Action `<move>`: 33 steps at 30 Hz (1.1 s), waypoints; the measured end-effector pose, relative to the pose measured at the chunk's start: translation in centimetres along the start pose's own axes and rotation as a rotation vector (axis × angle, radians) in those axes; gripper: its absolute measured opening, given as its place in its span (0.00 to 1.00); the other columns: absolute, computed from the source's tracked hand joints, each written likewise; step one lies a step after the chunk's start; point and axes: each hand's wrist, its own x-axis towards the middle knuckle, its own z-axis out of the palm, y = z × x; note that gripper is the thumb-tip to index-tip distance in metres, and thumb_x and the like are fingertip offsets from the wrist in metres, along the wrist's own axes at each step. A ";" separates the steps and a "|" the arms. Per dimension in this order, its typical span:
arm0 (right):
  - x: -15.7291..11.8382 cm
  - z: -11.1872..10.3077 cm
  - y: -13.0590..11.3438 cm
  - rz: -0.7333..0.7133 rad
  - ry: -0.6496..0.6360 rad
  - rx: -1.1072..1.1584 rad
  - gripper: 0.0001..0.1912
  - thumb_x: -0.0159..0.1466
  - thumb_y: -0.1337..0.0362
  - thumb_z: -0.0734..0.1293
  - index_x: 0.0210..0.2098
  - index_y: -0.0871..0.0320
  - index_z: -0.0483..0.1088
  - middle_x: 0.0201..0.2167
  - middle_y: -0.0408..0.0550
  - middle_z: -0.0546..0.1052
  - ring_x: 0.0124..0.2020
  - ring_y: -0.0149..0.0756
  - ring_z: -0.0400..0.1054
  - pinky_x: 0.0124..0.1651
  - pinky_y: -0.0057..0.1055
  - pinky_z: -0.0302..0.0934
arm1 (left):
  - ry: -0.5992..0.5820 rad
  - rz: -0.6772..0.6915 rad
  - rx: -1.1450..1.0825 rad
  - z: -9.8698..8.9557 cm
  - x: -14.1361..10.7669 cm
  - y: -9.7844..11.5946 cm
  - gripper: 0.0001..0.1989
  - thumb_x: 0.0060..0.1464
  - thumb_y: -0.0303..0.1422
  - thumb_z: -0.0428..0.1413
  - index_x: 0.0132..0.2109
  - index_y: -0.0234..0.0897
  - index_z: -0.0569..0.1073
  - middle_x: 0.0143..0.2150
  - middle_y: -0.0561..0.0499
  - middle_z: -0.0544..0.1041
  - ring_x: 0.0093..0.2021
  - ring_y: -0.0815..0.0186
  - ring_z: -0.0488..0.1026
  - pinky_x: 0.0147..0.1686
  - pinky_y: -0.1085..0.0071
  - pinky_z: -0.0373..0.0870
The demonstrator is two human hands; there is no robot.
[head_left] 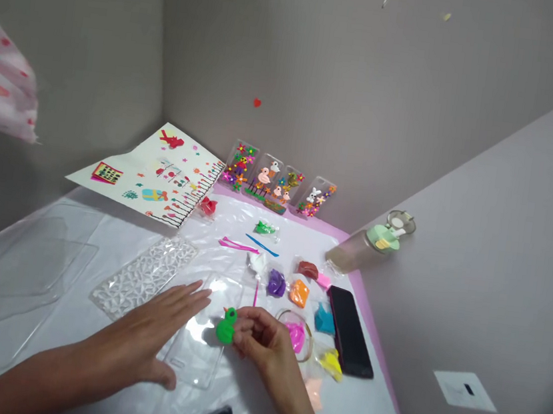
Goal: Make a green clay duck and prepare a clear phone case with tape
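Between the thumb and fingers of my right hand (260, 339) is a small green clay duck (226, 327) with an orange beak and a dark eye. It is held over the right side of a clear phone case (198, 352) lying on the white sheet. My left hand (161, 327) is stretched out flat, fingers extended, over the case's left edge; I cannot tell whether it touches. A textured clear case (142, 274) lies just beyond the left hand. Near the right hand are a bangle (310, 345) and a pink clay packet (295, 335).
Several clay packets, including purple (276, 283), orange (299, 293) and yellow (332, 363), lie right of centre. A black phone (350, 333) and a bottle (365, 248) stand along the right side. Decorated cases (264, 177) lean on the wall beside a drawn-on notebook (152, 175). Modelling tools (262, 245) lie mid-table.
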 end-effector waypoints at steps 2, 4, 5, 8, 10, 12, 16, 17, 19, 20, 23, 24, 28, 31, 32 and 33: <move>-0.5 -0.2 -0.4 0.031 -0.054 -0.043 0.20 0.53 0.55 0.80 0.41 0.58 0.77 0.29 0.44 0.78 0.29 0.31 0.68 0.34 0.28 0.58 | -0.009 -0.026 0.012 -0.9 -0.2 0.1 0.52 0.49 0.33 0.69 0.74 0.48 0.51 0.77 0.42 0.47 0.76 0.49 0.45 0.71 0.44 0.49; -1.0 -0.7 -0.6 0.060 -0.129 -0.112 0.16 0.56 0.58 0.78 0.41 0.57 0.77 0.31 0.44 0.79 0.32 0.33 0.70 0.37 0.29 0.59 | -0.013 -0.070 0.013 -1.8 -0.6 0.0 0.50 0.50 0.31 0.67 0.74 0.46 0.52 0.77 0.42 0.46 0.76 0.50 0.46 0.71 0.46 0.50; -1.2 -0.9 -0.6 0.074 -0.159 -0.155 0.13 0.58 0.60 0.76 0.41 0.57 0.77 0.32 0.44 0.79 0.33 0.33 0.70 0.38 0.29 0.59 | -0.007 -0.092 0.013 -2.2 -0.8 -0.1 0.49 0.49 0.30 0.66 0.74 0.45 0.53 0.77 0.42 0.46 0.75 0.50 0.46 0.71 0.47 0.51; -1.5 -1.6 -0.5 0.086 -0.176 -0.311 0.09 0.60 0.65 0.72 0.41 0.56 0.78 0.33 0.44 0.79 0.35 0.35 0.71 0.39 0.29 0.59 | 0.029 -0.110 0.019 -2.7 -1.3 -0.5 0.49 0.47 0.30 0.66 0.74 0.44 0.56 0.76 0.42 0.47 0.74 0.46 0.49 0.70 0.47 0.53; -1.6 -1.7 -0.5 0.073 -0.147 -0.416 0.09 0.61 0.68 0.69 0.41 0.56 0.77 0.32 0.44 0.79 0.35 0.35 0.72 0.39 0.29 0.59 | 0.028 -0.093 0.036 -2.9 -1.3 -0.5 0.48 0.46 0.30 0.66 0.73 0.44 0.57 0.76 0.41 0.48 0.74 0.44 0.49 0.70 0.46 0.54; -1.9 -1.5 -0.7 0.061 -0.114 -0.532 0.09 0.62 0.69 0.67 0.41 0.55 0.77 0.33 0.44 0.80 0.35 0.36 0.72 0.38 0.29 0.60 | -0.012 -0.103 0.063 -3.2 -1.1 0.1 0.48 0.45 0.31 0.67 0.72 0.42 0.59 0.75 0.39 0.49 0.74 0.43 0.49 0.70 0.44 0.52; -2.5 -0.5 -1.5 0.034 -0.086 -0.809 0.09 0.65 0.67 0.65 0.39 0.55 0.78 0.36 0.47 0.82 0.37 0.40 0.74 0.40 0.31 0.61 | -0.114 -0.187 0.106 -4.1 -0.5 1.8 0.50 0.42 0.31 0.70 0.72 0.34 0.61 0.74 0.34 0.50 0.74 0.41 0.47 0.70 0.43 0.49; -2.7 -0.3 -1.7 0.030 -0.081 -0.876 0.09 0.66 0.67 0.65 0.38 0.55 0.78 0.37 0.47 0.82 0.38 0.41 0.75 0.40 0.31 0.60 | -0.127 -0.199 0.109 -4.1 -0.5 2.0 0.50 0.43 0.31 0.70 0.71 0.33 0.61 0.74 0.33 0.50 0.74 0.41 0.47 0.70 0.43 0.49; -3.0 0.0 -1.9 0.023 -0.065 -0.996 0.10 0.67 0.65 0.63 0.38 0.55 0.78 0.37 0.49 0.82 0.38 0.43 0.75 0.40 0.32 0.60 | -0.105 -0.187 0.105 -4.0 -0.8 1.9 0.48 0.45 0.32 0.69 0.72 0.35 0.60 0.74 0.34 0.50 0.74 0.42 0.49 0.70 0.44 0.51; -3.1 -0.1 -2.1 0.020 -0.060 -1.049 0.12 0.68 0.64 0.62 0.38 0.54 0.78 0.38 0.50 0.82 0.38 0.43 0.76 0.40 0.33 0.60 | -0.072 -0.159 0.098 -3.8 -1.0 1.6 0.47 0.47 0.33 0.68 0.72 0.37 0.60 0.75 0.35 0.50 0.74 0.42 0.49 0.69 0.45 0.53; -3.7 -1.5 -2.8 0.009 -0.002 -1.201 0.15 0.70 0.62 0.59 0.34 0.54 0.77 0.37 0.51 0.82 0.38 0.45 0.76 0.39 0.33 0.61 | 0.113 -0.037 0.068 -3.3 -1.7 0.7 0.41 0.55 0.38 0.65 0.72 0.44 0.59 0.75 0.41 0.54 0.73 0.45 0.55 0.68 0.47 0.59; -4.1 -2.4 -3.2 -0.005 0.053 -1.239 0.15 0.70 0.62 0.59 0.33 0.53 0.76 0.35 0.51 0.82 0.36 0.45 0.76 0.38 0.33 0.60 | 0.176 -0.002 0.058 -3.4 -1.8 0.7 0.38 0.58 0.41 0.63 0.71 0.46 0.61 0.75 0.42 0.57 0.72 0.45 0.58 0.68 0.48 0.61; -6.0 -5.9 -4.3 -0.072 0.342 -1.268 0.15 0.70 0.54 0.60 0.32 0.51 0.73 0.28 0.47 0.79 0.28 0.41 0.73 0.32 0.31 0.58 | 0.286 0.079 -0.006 -4.9 -1.3 2.1 0.15 0.67 0.44 0.51 0.51 0.45 0.78 0.56 0.46 0.80 0.56 0.51 0.76 0.54 0.57 0.74; -6.6 -6.9 -4.0 -0.065 0.458 -1.273 0.15 0.69 0.49 0.62 0.33 0.51 0.72 0.28 0.46 0.79 0.25 0.39 0.71 0.30 0.31 0.60 | 0.248 0.064 -0.038 -6.3 -0.7 3.8 0.19 0.70 0.44 0.47 0.35 0.41 0.74 0.35 0.50 0.78 0.37 0.59 0.76 0.38 0.64 0.71; -6.5 -6.9 -3.7 -0.074 0.489 -1.302 0.13 0.68 0.50 0.63 0.38 0.51 0.73 0.33 0.47 0.80 0.27 0.40 0.72 0.31 0.32 0.61 | 0.236 0.058 -0.040 -6.6 -0.6 4.2 0.20 0.70 0.44 0.46 0.33 0.40 0.72 0.33 0.50 0.76 0.34 0.61 0.75 0.35 0.65 0.69; -6.2 -6.6 -3.3 -0.085 0.515 -1.346 0.13 0.68 0.52 0.65 0.45 0.51 0.73 0.39 0.49 0.81 0.30 0.42 0.75 0.33 0.33 0.63 | 0.227 0.057 -0.042 -6.7 -0.5 4.5 0.21 0.70 0.45 0.46 0.32 0.39 0.71 0.31 0.51 0.74 0.33 0.62 0.73 0.34 0.65 0.67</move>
